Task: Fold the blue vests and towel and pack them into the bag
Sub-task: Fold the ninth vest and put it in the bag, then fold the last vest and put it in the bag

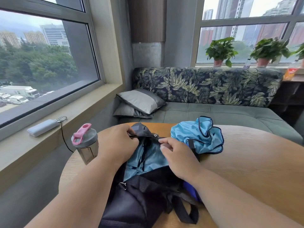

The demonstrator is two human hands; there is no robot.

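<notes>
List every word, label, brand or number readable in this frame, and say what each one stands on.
No text can be read in this frame.
Orange packet on the far right ledge: a red and white mark, too blurred to read.
Shaker bottle: faint marks on its side, too small to read.
Power bank on the sill: no print visible.
Bag and blue vest: no label visible.

my arms: bare up to the frame edge, no sleeves showing | my left hand (117, 142): no glove, no ring | my right hand (176, 157): no glove, no watch, short nails
</notes>
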